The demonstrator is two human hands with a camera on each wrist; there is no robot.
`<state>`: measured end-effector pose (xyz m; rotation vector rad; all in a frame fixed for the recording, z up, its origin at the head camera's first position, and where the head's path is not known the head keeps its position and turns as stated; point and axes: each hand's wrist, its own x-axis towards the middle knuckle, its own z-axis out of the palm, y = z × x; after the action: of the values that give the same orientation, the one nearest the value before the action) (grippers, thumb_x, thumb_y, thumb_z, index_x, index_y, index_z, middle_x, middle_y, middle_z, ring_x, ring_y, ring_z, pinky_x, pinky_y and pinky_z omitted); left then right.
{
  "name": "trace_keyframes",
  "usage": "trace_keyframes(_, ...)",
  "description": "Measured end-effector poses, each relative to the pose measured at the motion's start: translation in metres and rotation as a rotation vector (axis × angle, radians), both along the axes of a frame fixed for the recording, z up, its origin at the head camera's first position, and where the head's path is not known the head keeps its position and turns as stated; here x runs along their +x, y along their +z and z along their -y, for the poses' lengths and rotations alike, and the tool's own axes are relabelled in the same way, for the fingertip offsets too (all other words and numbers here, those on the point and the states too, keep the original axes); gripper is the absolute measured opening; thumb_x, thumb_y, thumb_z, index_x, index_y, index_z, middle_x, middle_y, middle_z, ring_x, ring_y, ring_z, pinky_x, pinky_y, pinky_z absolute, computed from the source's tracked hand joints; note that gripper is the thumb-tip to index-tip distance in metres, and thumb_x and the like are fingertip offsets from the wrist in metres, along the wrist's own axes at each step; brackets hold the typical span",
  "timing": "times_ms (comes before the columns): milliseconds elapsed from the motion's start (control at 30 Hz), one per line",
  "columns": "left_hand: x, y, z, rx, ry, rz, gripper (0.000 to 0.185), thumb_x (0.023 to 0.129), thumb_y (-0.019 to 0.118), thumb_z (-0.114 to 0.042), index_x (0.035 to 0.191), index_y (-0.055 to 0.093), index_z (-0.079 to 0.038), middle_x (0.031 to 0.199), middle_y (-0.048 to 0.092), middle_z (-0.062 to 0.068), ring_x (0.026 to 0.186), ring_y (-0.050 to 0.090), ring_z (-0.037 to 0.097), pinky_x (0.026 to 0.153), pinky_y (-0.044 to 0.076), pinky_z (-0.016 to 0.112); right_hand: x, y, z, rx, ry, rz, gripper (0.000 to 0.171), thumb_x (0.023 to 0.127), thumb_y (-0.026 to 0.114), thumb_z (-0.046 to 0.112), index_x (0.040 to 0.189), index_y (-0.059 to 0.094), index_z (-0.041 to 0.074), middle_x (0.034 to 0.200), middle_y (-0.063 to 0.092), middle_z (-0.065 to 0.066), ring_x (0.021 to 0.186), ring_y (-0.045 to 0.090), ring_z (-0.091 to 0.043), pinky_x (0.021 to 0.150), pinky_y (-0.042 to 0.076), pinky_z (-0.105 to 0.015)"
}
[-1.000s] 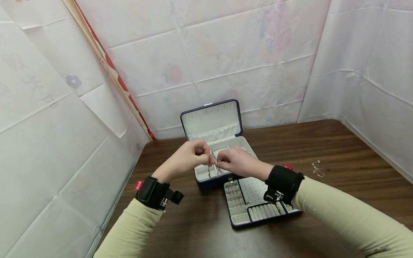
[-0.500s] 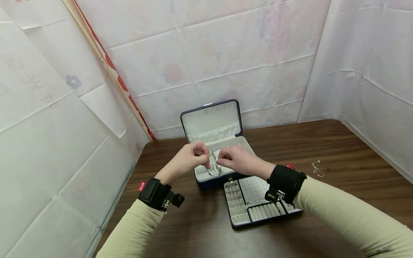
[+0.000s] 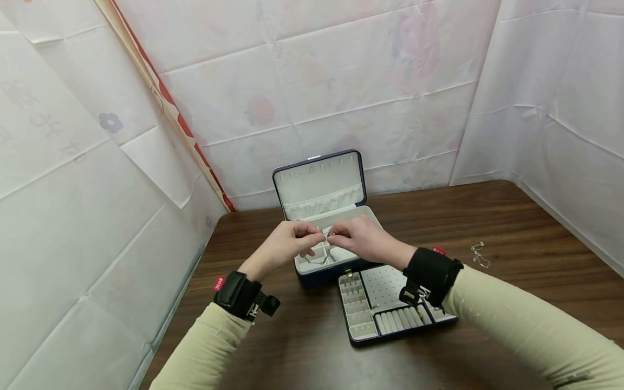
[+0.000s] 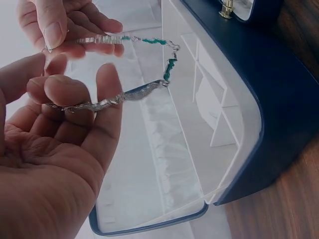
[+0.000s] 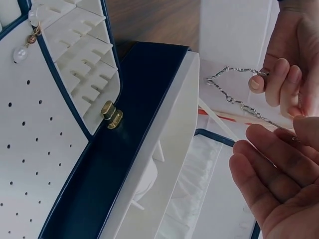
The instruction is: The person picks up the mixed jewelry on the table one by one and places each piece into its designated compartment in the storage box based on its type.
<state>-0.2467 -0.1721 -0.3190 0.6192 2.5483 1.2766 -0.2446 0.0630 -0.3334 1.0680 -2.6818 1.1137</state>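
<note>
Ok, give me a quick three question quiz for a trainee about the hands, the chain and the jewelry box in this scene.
1. True or false: the chain is pinched by both the left hand and the right hand.
2. Where does the tray lie? A. inside the jewelry box B. on the table in front of the box C. on the lid
3. Fill in: the jewelry box lid stands ____.

Key: 1 true; 2 B; 3 open.

Pale green ribbed sleeves [image 3: 517, 325], black wrist straps [image 3: 431, 275], small red tags [image 3: 219, 283]
</note>
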Motion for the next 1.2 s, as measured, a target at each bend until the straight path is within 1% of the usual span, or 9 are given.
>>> trace_keyframes(167, 0.000, 0.000, 0.000, 0.018, 0.021, -0.020, 0.020, 0.101, 0.064, -0.038, 0.103, 0.074, -0.021, 0.092, 0.069, 0.003, 0.084, 0.069, 0.024, 0.076, 0.055, 0.042, -0.002, -0.001, -0.002, -0.021, 0.011, 0.023, 0.022, 0.105, 0.059, 0.020, 0.116, 0.074, 0.010, 0.090, 0.073, 0.003, 0.070, 0.052, -0.009, 0.069, 0.045, -0.028)
trace_keyframes(300, -0.001, -0.001, -0.001, 0.026, 0.035, -0.031, 0.020, 0.102, 0.063, -0.038, 0.104, 0.073, -0.021, 0.088, 0.067, 0.004, 0.081, 0.069, 0.025, 0.071, 0.053, 0.039, -0.004, 0.001, -0.004, -0.107, 0.018, 0.153, 0.020, 0.105, 0.058, 0.020, 0.114, 0.074, 0.010, 0.099, 0.076, -0.003, 0.080, 0.060, -0.015, 0.076, 0.049, -0.032)
trace_keyframes(367, -0.001, -0.002, -0.001, 0.032, 0.042, -0.041, 0.019, 0.102, 0.064, -0.038, 0.104, 0.073, -0.021, 0.086, 0.067, 0.005, 0.080, 0.069, 0.025, 0.070, 0.052, 0.038, -0.006, 0.002, -0.005, -0.154, 0.014, 0.232, 0.019, 0.105, 0.058, 0.021, 0.111, 0.073, 0.012, 0.104, 0.077, -0.004, 0.092, 0.066, -0.020, 0.081, 0.049, -0.035)
trace_keyframes(500, -0.002, -0.002, -0.001, 0.050, 0.044, -0.056, 0.018, 0.101, 0.065, -0.036, 0.104, 0.073, -0.021, 0.084, 0.067, 0.006, 0.078, 0.069, 0.025, 0.071, 0.054, 0.040, -0.008, 0.003, -0.008, -0.200, -0.007, 0.325, 0.017, 0.105, 0.058, 0.021, 0.104, 0.073, 0.014, 0.105, 0.077, -0.005, 0.104, 0.066, -0.027, 0.083, 0.048, -0.038)
trace_keyframes(533, -0.002, -0.002, -0.001, 0.055, 0.044, -0.058, 0.017, 0.101, 0.065, -0.036, 0.103, 0.073, -0.020, 0.083, 0.066, 0.006, 0.078, 0.069, 0.026, 0.071, 0.055, 0.040, -0.009, 0.003, -0.008, -0.202, -0.009, 0.331, 0.017, 0.105, 0.058, 0.022, 0.103, 0.073, 0.015, 0.105, 0.077, -0.004, 0.107, 0.066, -0.026, 0.085, 0.048, -0.038)
trace_keyframes(700, -0.003, 0.000, -0.002, 0.065, 0.050, -0.060, 0.016, 0.100, 0.066, -0.032, 0.104, 0.072, -0.017, 0.078, 0.066, 0.009, 0.080, 0.071, 0.036, 0.072, 0.055, 0.042, -0.012, 0.001, -0.012, -0.204, -0.010, 0.342, 0.020, 0.105, 0.058, 0.025, 0.098, 0.074, 0.015, 0.102, 0.077, -0.004, 0.104, 0.066, -0.019, 0.089, 0.050, -0.041)
trace_keyframes(767, -0.003, -0.001, -0.001, 0.063, 0.055, -0.062, 0.018, 0.101, 0.065, -0.032, 0.105, 0.071, -0.016, 0.077, 0.067, 0.010, 0.081, 0.070, 0.039, 0.071, 0.055, 0.043, -0.013, 0.000, -0.012, -0.208, -0.007, 0.348, 0.020, 0.105, 0.059, 0.025, 0.098, 0.074, 0.014, 0.100, 0.077, -0.004, 0.103, 0.066, -0.020, 0.090, 0.050, -0.041)
trace_keyframes(1067, -0.003, 0.000, 0.000, 0.047, 0.087, -0.082, 0.018, 0.099, 0.068, -0.034, 0.104, 0.073, -0.018, 0.080, 0.066, 0.005, 0.077, 0.069, 0.029, 0.071, 0.053, 0.044, -0.014, 0.000, -0.010, -0.231, -0.040, 0.387, 0.018, 0.105, 0.060, 0.028, 0.102, 0.073, 0.017, 0.091, 0.076, -0.001, 0.101, 0.069, -0.026, 0.082, 0.043, -0.039)
trace_keyframes(1200, -0.005, 0.000, 0.000, 0.032, 0.087, -0.089, 0.015, 0.097, 0.070, -0.034, 0.101, 0.074, -0.020, 0.083, 0.067, 0.003, 0.076, 0.068, 0.025, 0.070, 0.052, 0.041, -0.014, 0.000, -0.009, -0.235, -0.052, 0.390, 0.018, 0.105, 0.060, 0.030, 0.102, 0.072, 0.017, 0.090, 0.076, -0.001, 0.100, 0.068, -0.026, 0.083, 0.044, -0.039)
